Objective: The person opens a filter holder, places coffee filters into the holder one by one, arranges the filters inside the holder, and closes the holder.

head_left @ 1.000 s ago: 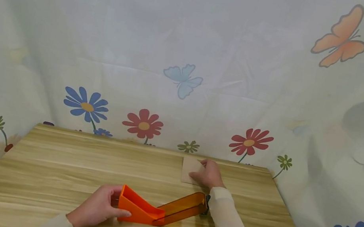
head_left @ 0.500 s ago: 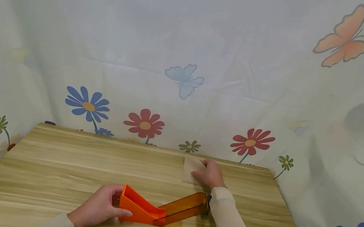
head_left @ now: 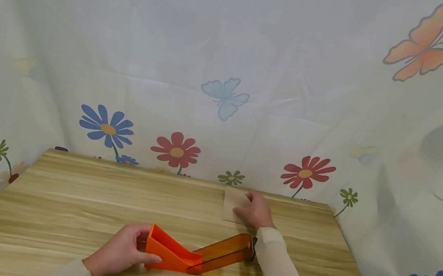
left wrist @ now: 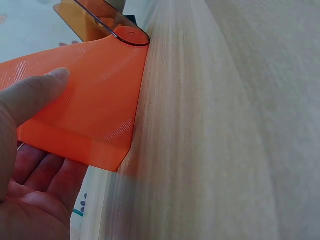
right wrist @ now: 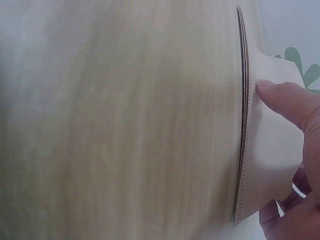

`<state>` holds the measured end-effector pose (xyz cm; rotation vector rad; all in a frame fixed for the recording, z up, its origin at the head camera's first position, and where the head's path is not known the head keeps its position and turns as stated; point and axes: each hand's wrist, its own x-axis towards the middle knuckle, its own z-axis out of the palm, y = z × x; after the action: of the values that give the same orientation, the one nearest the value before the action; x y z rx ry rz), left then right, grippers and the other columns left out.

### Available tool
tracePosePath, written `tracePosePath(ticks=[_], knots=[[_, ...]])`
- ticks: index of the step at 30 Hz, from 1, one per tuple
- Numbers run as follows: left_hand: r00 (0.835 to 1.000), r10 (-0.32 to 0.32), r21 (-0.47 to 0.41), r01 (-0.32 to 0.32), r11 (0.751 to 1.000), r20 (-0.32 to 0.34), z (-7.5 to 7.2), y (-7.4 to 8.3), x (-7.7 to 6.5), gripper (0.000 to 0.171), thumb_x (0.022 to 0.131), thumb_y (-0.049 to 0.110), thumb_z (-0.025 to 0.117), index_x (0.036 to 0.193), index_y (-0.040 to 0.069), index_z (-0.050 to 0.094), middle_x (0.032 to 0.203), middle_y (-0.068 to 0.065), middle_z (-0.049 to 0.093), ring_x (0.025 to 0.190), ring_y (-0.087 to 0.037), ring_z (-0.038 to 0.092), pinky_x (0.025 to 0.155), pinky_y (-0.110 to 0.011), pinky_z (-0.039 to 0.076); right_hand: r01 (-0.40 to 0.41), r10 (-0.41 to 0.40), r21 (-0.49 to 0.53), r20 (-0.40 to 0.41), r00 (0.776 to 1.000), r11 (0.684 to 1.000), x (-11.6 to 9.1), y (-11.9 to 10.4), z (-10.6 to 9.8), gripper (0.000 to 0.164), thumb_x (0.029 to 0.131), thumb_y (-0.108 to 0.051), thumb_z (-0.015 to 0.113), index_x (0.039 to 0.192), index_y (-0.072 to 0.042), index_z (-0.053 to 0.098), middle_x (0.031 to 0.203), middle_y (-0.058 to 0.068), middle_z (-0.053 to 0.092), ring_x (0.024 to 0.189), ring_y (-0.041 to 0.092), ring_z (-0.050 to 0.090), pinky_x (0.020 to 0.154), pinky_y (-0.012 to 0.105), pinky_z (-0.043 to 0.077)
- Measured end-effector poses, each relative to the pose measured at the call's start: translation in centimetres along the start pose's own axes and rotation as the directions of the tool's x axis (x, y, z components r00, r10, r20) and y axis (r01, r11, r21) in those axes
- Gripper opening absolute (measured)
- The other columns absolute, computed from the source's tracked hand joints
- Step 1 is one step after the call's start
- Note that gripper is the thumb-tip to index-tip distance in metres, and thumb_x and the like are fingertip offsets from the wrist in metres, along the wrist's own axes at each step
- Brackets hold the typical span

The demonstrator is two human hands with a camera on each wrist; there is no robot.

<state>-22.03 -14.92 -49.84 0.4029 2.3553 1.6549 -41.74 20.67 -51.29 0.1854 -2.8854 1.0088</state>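
Observation:
With thumb on one side and fingers on the other, my left hand grips the wide end of an orange wedge-shaped plastic holder. Its hinged amber see-through lid is swung out to the right, and the holder's top is uncovered. The left wrist view shows the thumb flat on the orange wall. Farther back, my right hand pinches a thin stack of tan paper coffee filters. In the right wrist view, the filters show layered, crimped edges, with the thumb on the front face and fingers behind.
Everything is on a wood-grain table, whose back edge lies just behind the filters. A white curtain printed with flowers and butterflies hangs around the back and sides. The lid's dark end is beside the right sleeve.
The filters have tilted up very slightly in my right hand over the last half second. The left hand and holder keep their place; the head view has shifted a little.

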Motion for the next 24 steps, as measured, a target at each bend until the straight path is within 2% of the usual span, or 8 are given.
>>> tracePosePath(ticks=[6,9,13,17,20,24], knots=[[1.0,0.008,-0.002,-0.008,1.0,0.003,0.0,0.0,0.0,0.049,0.08,0.038,0.088,0.121,0.016,0.07,0.112,0.0,0.075,0.094,-0.021,0.069,0.083,-0.023,0.056,-0.017,0.017,0.01,0.009,1.0,1.0,0.0,-0.3,-0.2,0.046,0.08,-0.022,0.088,0.115,-0.001,0.067,0.112,0.016,0.07,0.095,0.029,0.061,0.091,0.049,0.054],[1.0,0.007,0.003,-0.007,1.0,-0.001,-0.1,0.0,0.0,0.049,0.08,0.039,0.088,0.121,0.016,0.07,0.112,0.0,0.075,0.094,-0.021,0.069,0.084,-0.023,0.056,0.001,-0.001,0.014,0.019,1.0,1.0,0.1,-0.3,-0.3,0.034,0.082,-0.021,0.085,0.107,-0.003,0.07,0.101,0.011,0.07,0.085,0.025,0.058,0.082,0.043,0.053],[1.0,0.006,0.004,-0.006,1.0,-0.002,-0.1,-0.1,0.0,0.05,0.08,0.039,0.088,0.121,0.017,0.07,0.113,0.0,0.075,0.094,-0.021,0.069,0.083,-0.023,0.056,0.04,-0.041,0.028,0.034,0.999,0.999,0.3,0.1,-0.7,0.016,0.084,-0.021,0.081,0.087,-0.009,0.07,0.08,0.004,0.062,0.072,0.021,0.053,0.068,0.036,0.047],[1.0,0.012,0.006,-0.012,1.0,-0.003,-0.1,-0.2,0.0,0.05,0.08,0.04,0.088,0.12,0.016,0.07,0.112,0.0,0.075,0.094,-0.021,0.069,0.083,-0.024,0.056,0.015,-0.022,0.088,0.084,0.996,0.996,0.7,0.6,-1.2,0.023,0.088,-0.026,0.079,0.074,-0.014,0.065,0.066,0.0,0.053,0.062,0.019,0.049,0.058,0.033,0.043],[1.0,0.014,0.007,-0.014,1.0,-0.003,-0.1,-0.2,0.0,0.05,0.08,0.04,0.088,0.12,0.016,0.07,0.112,0.0,0.075,0.093,-0.021,0.069,0.083,-0.024,0.056,-0.036,0.018,0.131,0.14,0.99,0.991,0.9,0.9,-1.6,0.029,0.09,-0.03,0.078,0.071,-0.014,0.063,0.063,0.0,0.05,0.059,0.019,0.048,0.054,0.033,0.041],[1.0,0.01,0.009,-0.01,1.0,-0.001,-0.1,-0.3,0.1,0.05,0.08,0.04,0.088,0.12,0.017,0.07,0.112,0.0,0.075,0.094,-0.021,0.069,0.083,-0.024,0.056,-0.043,0.018,0.149,0.165,0.986,0.988,1.0,1.0,-2.7,0.032,0.089,-0.034,0.08,0.071,-0.013,0.064,0.067,-0.001,0.05,0.064,0.019,0.048,0.056,0.032,0.039]])
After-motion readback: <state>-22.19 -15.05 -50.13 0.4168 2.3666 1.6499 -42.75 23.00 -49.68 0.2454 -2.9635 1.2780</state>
